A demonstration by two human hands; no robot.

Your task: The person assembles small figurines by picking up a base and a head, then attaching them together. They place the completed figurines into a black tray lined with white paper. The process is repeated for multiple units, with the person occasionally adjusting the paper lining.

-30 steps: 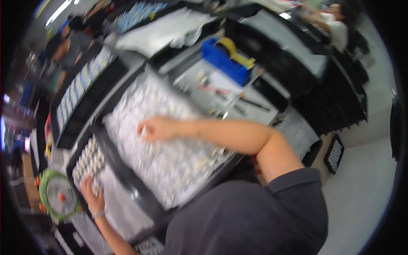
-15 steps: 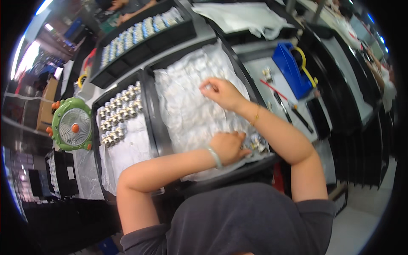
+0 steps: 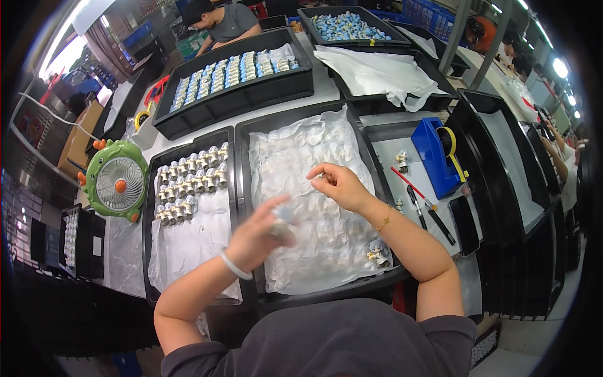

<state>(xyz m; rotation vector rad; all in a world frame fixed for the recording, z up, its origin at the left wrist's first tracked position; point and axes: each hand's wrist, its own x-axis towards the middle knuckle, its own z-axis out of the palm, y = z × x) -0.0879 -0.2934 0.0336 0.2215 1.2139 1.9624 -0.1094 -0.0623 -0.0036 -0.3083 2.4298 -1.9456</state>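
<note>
My left hand (image 3: 254,239), smeared by motion, is over the left edge of the middle tray (image 3: 246,188). A small figurine (image 3: 284,217) with a pale blue top is between its fingers. My right hand (image 3: 342,187) hovers over the crinkled white plastic sheet (image 3: 301,251) lining that tray. Its thumb and forefinger are pinched together, and whatever they may hold is hidden. One or more small figurines (image 3: 378,253) with pale hair sit at the tray's lower right corner. In the left tray (image 3: 151,251), rows of similar figurines (image 3: 198,182) stand on white sheeting.
A green fan (image 3: 116,182) stands at the left. Farther back is a black bin (image 3: 242,94) of blue-and-white figurines, with a co-worker (image 3: 232,28) behind it. On the right are a blue tape dispenser (image 3: 433,157), a red brush (image 3: 408,182), pens and a dark phone (image 3: 463,226).
My left hand has lifted from the middle tray's lower right corner and swung left with a figurine. The head view has tilted up, showing more of the background. My right hand stays pinched.
</note>
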